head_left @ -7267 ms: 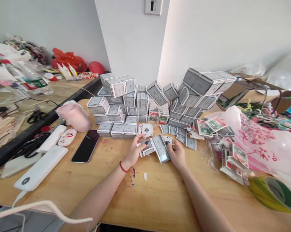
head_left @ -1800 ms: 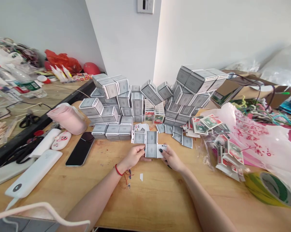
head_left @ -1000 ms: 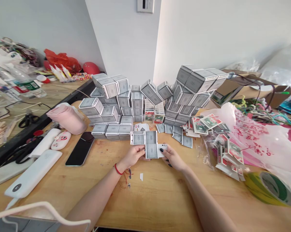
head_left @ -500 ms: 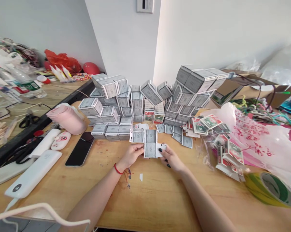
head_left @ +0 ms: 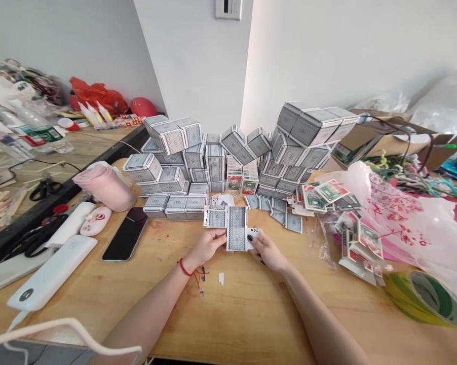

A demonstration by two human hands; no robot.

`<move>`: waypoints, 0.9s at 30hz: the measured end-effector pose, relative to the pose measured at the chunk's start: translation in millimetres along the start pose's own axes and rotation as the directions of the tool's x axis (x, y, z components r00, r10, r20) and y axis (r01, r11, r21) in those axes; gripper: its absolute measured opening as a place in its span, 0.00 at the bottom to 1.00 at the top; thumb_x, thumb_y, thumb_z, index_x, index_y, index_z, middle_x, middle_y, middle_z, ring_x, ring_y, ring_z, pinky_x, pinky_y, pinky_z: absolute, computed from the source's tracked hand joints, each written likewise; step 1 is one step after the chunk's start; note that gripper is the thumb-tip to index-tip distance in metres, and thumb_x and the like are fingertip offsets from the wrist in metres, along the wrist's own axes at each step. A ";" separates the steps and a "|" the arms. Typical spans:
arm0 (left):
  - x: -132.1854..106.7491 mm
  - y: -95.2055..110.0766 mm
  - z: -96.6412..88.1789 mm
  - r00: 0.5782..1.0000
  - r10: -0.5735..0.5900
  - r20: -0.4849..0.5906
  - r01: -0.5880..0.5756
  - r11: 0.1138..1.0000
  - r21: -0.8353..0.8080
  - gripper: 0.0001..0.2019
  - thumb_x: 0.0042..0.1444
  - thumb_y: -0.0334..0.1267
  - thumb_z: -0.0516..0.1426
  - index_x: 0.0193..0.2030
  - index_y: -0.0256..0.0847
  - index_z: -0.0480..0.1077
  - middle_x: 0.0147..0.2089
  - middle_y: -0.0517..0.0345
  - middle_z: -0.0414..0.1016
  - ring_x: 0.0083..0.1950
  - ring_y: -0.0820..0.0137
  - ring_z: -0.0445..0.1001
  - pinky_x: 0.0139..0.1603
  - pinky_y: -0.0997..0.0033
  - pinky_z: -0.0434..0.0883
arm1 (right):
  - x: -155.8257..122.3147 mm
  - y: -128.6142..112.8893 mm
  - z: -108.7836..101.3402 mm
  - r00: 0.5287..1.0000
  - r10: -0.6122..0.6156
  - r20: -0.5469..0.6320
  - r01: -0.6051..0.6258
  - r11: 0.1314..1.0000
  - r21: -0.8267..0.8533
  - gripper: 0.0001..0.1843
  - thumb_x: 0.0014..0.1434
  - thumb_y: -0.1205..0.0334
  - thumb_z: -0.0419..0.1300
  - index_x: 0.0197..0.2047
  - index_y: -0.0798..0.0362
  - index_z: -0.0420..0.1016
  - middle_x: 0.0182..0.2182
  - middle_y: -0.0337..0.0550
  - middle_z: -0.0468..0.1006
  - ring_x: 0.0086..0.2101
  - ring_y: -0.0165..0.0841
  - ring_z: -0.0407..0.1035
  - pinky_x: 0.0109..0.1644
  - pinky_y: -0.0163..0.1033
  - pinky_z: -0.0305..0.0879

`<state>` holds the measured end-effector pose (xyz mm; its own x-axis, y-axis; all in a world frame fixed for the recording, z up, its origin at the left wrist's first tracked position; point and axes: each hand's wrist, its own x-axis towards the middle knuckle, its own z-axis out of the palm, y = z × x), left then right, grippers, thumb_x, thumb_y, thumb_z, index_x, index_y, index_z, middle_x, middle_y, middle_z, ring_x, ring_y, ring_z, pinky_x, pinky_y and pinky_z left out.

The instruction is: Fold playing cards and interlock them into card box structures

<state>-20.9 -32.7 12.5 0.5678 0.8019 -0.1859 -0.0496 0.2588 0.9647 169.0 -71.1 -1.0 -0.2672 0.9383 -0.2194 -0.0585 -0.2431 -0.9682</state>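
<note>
Both my hands pinch a folded assembly of grey-backed playing cards (head_left: 234, 228) just above the wooden table (head_left: 251, 314). My left hand (head_left: 207, 246), with a red string at the wrist, grips the left lower edge. My right hand (head_left: 264, 248), with dark nails, grips the right side, where a white card face with a 2 shows. Right behind them stands a big pile of card cubes (head_left: 228, 152) in the same grey pattern. Loose cards (head_left: 285, 218) lie to the right of the assembly.
A black phone (head_left: 126, 234), a white power bank (head_left: 48, 276) and a pink roll (head_left: 105, 186) lie at left. A pink plastic bag (head_left: 399, 218) with card packs and a green tape roll (head_left: 426, 299) lie at right. A small paper scrap (head_left: 221, 278) lies near my wrists.
Over seven seconds the cards went from a loose tilted bundle to a squared, interlocked shape. In the last second my hands shifted only slightly; my right fingers moved closer on the card's edge.
</note>
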 end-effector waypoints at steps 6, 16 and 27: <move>2.0 -4.5 -1.6 0.999 0.043 -0.022 -0.041 0.996 0.073 0.12 0.49 0.42 0.55 0.33 0.35 0.73 0.34 0.55 0.75 0.37 0.65 0.71 0.38 0.67 0.69 | -0.5 1.4 2.4 0.999 -0.015 -0.032 0.014 0.999 -0.032 0.20 0.53 0.41 0.48 0.31 0.49 0.49 0.16 0.27 0.53 0.15 0.22 0.46 0.16 0.28 0.43; 2.3 -6.0 -0.1 0.999 0.013 0.036 -0.013 1.000 -0.011 0.14 0.48 0.44 0.56 0.38 0.37 0.72 0.37 0.55 0.75 0.42 0.64 0.71 0.40 0.62 0.71 | -0.2 -0.8 6.2 0.997 -0.070 -0.044 0.067 0.995 -0.069 0.19 0.54 0.43 0.50 0.33 0.49 0.49 0.19 0.28 0.52 0.16 0.22 0.48 0.15 0.28 0.44; 0.5 -2.7 5.3 0.992 -0.008 0.122 0.038 0.971 -0.237 0.17 0.53 0.41 0.51 0.49 0.39 0.67 0.42 0.51 0.74 0.43 0.64 0.72 0.42 0.61 0.71 | 3.2 -1.3 5.4 0.991 -0.086 -0.107 0.082 0.996 -0.043 0.19 0.53 0.43 0.51 0.32 0.49 0.49 0.17 0.27 0.53 0.14 0.22 0.47 0.14 0.28 0.44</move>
<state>-16.1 -35.9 10.9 0.6645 0.7277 -0.1698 -0.2218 0.4091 0.8851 163.0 -69.1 0.2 -0.1569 0.9767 -0.1466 -0.0387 -0.1544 -0.9872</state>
